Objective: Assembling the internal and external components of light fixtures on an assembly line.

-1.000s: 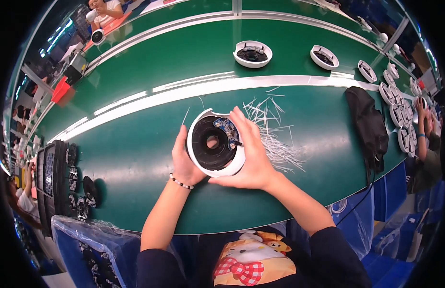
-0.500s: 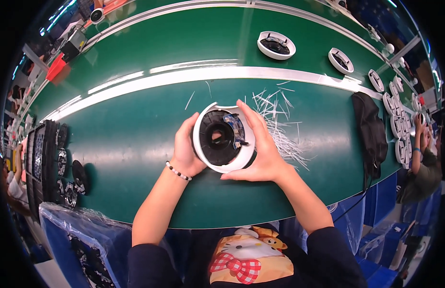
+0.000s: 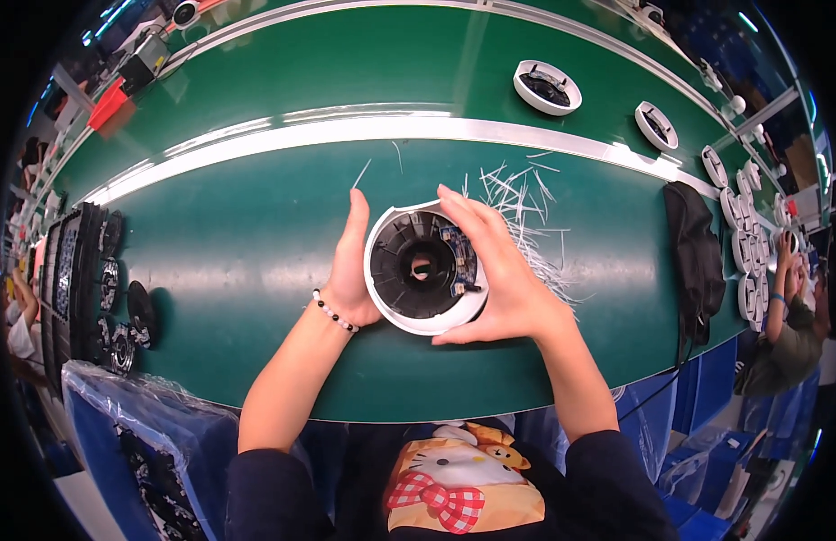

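Observation:
Above the bench, I hold a white round housing (image 3: 395,311) with its open side facing up. A black ribbed disc (image 3: 395,270) with a hole in the middle fills its inside, and a small blue circuit board (image 3: 459,257) sits along the disc's right edge. My right hand (image 3: 508,279) is closed round the right side, its fingers on the upper rim and its thumb at the lower rim. Against the left wall rests the palm of my left hand (image 3: 349,279); its thumb points up, off the rim, and its other fingers are hidden behind the housing.
Loose white strips (image 3: 526,212) lie beyond my right hand. A black bag (image 3: 695,261) is at the right, near stacked white housings (image 3: 750,248). At the left stand a black rack (image 3: 68,288) and black discs (image 3: 140,314). Similar housings (image 3: 547,87) sit on the green far strip.
My left thumb has lifted off the rim. The housing has turned slightly and shows more of its inside. On the far strip, the other housings have shifted right.

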The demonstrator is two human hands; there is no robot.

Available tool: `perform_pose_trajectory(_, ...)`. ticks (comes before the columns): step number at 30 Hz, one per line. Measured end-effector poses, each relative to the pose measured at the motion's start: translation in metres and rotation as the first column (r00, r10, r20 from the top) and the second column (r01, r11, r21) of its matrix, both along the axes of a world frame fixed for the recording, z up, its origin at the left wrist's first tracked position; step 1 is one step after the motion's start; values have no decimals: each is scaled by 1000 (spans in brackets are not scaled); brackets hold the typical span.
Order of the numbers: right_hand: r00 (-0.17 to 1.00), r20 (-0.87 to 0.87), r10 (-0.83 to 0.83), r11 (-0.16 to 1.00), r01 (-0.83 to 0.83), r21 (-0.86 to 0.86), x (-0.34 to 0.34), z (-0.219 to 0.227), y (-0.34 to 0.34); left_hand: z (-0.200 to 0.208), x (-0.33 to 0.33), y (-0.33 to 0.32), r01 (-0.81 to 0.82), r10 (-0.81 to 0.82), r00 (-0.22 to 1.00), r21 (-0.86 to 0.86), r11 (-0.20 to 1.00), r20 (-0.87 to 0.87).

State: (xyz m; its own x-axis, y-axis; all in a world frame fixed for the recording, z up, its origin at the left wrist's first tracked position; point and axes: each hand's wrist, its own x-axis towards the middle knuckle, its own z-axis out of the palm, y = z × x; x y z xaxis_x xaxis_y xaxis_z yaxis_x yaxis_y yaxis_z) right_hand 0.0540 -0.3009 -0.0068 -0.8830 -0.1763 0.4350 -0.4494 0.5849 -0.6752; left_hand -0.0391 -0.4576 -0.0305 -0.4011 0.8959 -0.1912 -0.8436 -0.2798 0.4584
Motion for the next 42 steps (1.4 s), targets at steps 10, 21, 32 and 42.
perform_pose_trajectory(10,987,-4,-159,986,158,-56,2,-15,-9,1,10,4,-173,173,985,22,985,-5)
perform_pose_trajectory(21,961,-6,-278,944,271,-188,-3,-18,-9,13,-19,11,-317,331,941,-155,936,77)
perform_pose_trajectory(32,860,-122,-496,857,463,-225,30,1,23,22,-84,33,-357,356,933,-296,886,-61)
perform_pose_trajectory(42,809,-270,-523,825,559,78,60,19,50,35,-98,79,-56,25,993,-270,961,-118)
